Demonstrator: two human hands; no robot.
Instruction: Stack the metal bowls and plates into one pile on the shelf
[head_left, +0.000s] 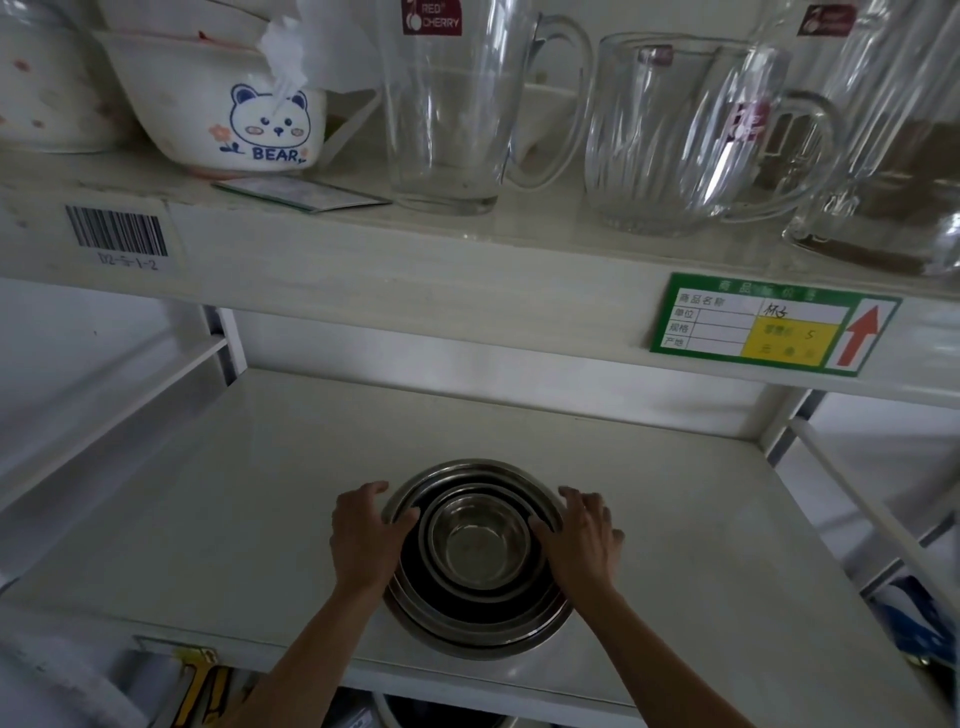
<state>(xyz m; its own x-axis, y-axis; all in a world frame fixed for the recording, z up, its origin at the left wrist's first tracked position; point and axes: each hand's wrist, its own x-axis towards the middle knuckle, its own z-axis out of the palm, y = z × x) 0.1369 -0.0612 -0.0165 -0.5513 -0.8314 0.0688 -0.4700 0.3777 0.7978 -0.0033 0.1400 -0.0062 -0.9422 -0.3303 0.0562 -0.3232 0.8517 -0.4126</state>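
Head view: pile (475, 558) of nested bowls, mouths up, sits at shelf (208, 519) front centre. Left hand (366, 538) and right hand (584, 535) flank the pile, each grip curled on its rim, thumbs inside.

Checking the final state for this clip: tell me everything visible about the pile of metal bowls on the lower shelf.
The pile of nested silver metal bowls and plates sits upright near the front edge of the white lower shelf, smallest shiny bowl innermost, wider dull rims ringing it. The left hand and right hand hold its opposite sides, thumbs over the rim.
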